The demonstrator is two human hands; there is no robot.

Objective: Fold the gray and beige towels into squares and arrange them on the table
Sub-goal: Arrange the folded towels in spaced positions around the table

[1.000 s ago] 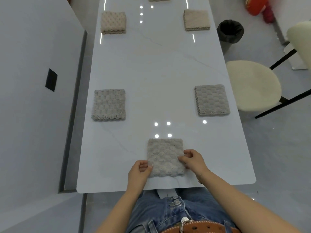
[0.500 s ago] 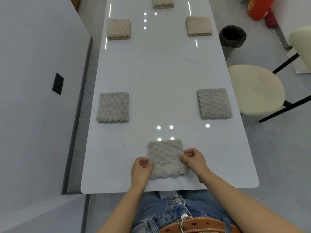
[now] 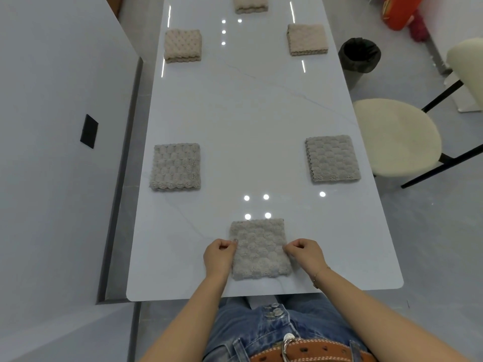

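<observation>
Head view: your hands have slid outward over the last second. Your left hand (image 3: 219, 254) now sits at the left edge of the near gray towel (image 3: 258, 249), and your right hand (image 3: 303, 253) at its right edge, where a second ago both rested nearer its front corners. Each grip is curled on the towel's edge, thumb against fingers, pinching the side hem at about mid-height. The towel itself has squared up: it lies flat as a folded square in the middle of the worktop (image 3: 251, 113), just inside the near edge, its sides closer to parallel with that edge than before.

That reads as a final straightening, not a new fold. The other pieces have not moved: a gray towel by the left edge (image 3: 175, 166), another by the right edge (image 3: 332, 158), a beige towel further up the left edge (image 3: 182, 45), one up the right edge (image 3: 307, 39), and one at the far end (image 3: 250, 4), partly cut off. With six squares laid out in a ring, you look to be at or near the end; letting go cleanly is what remains.
</observation>
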